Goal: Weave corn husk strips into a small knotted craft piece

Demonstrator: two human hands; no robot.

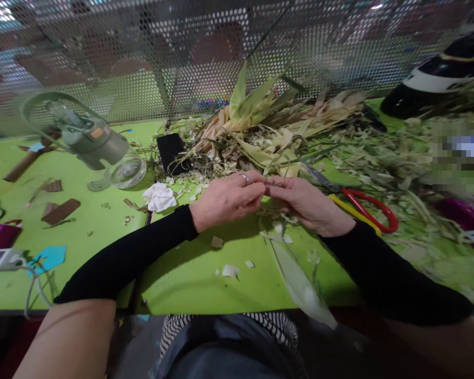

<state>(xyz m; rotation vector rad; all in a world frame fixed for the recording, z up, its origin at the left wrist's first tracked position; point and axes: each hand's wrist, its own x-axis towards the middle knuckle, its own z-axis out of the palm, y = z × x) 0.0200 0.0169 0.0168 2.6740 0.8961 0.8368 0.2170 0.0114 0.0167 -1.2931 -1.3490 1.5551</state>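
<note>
A bright green table [189, 279] is bounded at its far edge by a perforated metal screen [142, 58]. Blurred shapes are seen through the holes. Reflected light is noted upper left.

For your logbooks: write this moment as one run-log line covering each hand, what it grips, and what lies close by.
left hand: pinching husk strip | right hand: pinching same strip | nearby: scissors, husk pile, green table
</note>
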